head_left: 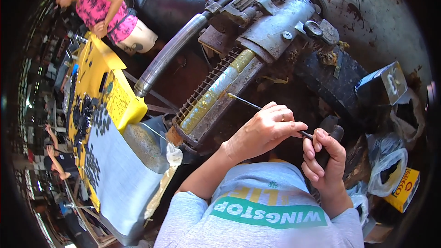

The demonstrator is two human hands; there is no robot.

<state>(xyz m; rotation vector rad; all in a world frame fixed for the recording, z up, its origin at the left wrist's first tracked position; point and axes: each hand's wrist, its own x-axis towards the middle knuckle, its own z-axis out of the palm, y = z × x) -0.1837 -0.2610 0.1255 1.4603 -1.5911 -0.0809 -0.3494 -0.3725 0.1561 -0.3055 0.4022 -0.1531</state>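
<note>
My left hand [271,127] is closed in a pinch, thumb and forefinger on a thin dark piece [305,134]. My right hand [325,165] has its fingers curled, and the other end of the same piece meets its fingertips. A dark rounded cylinder [337,133] shows just behind the right fingers; whether that hand grips it is unclear. Beyond my left hand a thin rod [245,102] slants toward the machine, and I cannot tell whether it joins the dark piece. The worn metal machine [271,27] stands ahead, with a long spring [206,82] beside a yellowish bar [218,89].
On the left a grey sheet [124,174] and yellow table [94,59] hold several small black pieces [94,160]. A thick metal pipe [170,55] angles down from the machine. Plastic bags [386,163], a yellow box [403,188] and a tin [383,82] stand at right. Another person [105,14] stands far left.
</note>
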